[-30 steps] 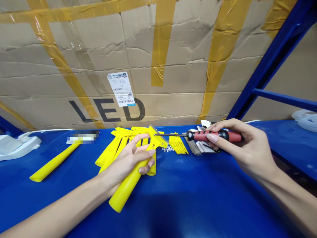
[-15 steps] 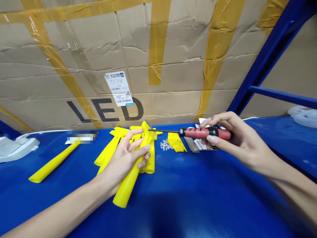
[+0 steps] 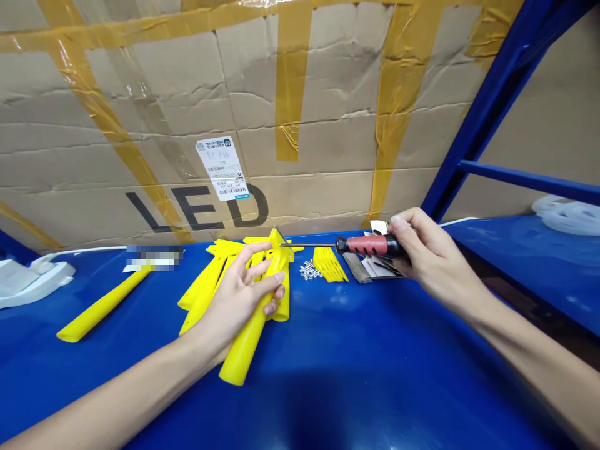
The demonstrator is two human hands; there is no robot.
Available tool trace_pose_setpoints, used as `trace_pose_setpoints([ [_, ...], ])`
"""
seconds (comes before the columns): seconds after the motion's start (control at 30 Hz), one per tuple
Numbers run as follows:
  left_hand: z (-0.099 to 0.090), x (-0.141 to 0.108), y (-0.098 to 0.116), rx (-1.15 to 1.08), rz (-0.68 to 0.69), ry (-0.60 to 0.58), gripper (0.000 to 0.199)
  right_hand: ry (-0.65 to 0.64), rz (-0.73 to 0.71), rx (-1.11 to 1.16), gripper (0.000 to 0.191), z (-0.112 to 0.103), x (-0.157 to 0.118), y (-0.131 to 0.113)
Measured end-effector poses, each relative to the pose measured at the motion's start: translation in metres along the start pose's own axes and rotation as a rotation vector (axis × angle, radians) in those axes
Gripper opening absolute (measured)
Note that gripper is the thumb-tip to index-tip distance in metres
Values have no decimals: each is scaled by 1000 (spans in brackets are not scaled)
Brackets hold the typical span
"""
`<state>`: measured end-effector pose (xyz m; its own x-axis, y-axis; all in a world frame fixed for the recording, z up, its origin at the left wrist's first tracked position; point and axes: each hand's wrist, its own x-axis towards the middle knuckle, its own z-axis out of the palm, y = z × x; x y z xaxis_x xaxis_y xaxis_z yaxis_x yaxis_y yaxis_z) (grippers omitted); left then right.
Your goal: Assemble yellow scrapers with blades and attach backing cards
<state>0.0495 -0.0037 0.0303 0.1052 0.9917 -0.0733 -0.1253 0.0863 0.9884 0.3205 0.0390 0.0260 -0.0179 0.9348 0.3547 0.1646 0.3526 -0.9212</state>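
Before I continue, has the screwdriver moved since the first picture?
Yes, the screwdriver has shifted slightly to the picture's left, judged against the white label on the box.

single view from head, facing forward and down, near left hand [image 3: 242, 289] and right hand [image 3: 429, 257], cardboard [image 3: 337, 147] beyond.

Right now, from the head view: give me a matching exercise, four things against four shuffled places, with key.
Things
1. Red-and-black screwdriver
2. Small metal pieces
3. Printed white label
4. Yellow tool nearest the camera

Places
A. Stuck to the cardboard box
B. Held in the left hand
C. Held in the right hand
D. On the blue table, beside the small yellow parts

Pairs: 1-C, 2-D, 3-A, 4-B
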Motion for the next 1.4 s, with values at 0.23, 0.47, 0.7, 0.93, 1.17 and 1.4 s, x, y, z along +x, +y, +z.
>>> trace_pose_setpoints([
  [0.23,-5,2,-1,3,10,38,50,-240,-7,158,37,2,-3,2],
  [0.47,-8,6,-1,4,48,54,52,-215,38,167,43,6,-5,2],
  [0.7,-6,4,-3,-18,-5,26,56,-46,-2,-6,37,3,-2,5],
  [0.93,-7,4,0,13,26,11,51,-139,-49,100,34,-1,0,5],
  [1.17,-9,3,-2,75,38,-16,46,-165,11,162,44,-4,2,6],
  [1.4,-7,2,-1,78,38,-10,52,-53,2,14,33,-2,0,7],
])
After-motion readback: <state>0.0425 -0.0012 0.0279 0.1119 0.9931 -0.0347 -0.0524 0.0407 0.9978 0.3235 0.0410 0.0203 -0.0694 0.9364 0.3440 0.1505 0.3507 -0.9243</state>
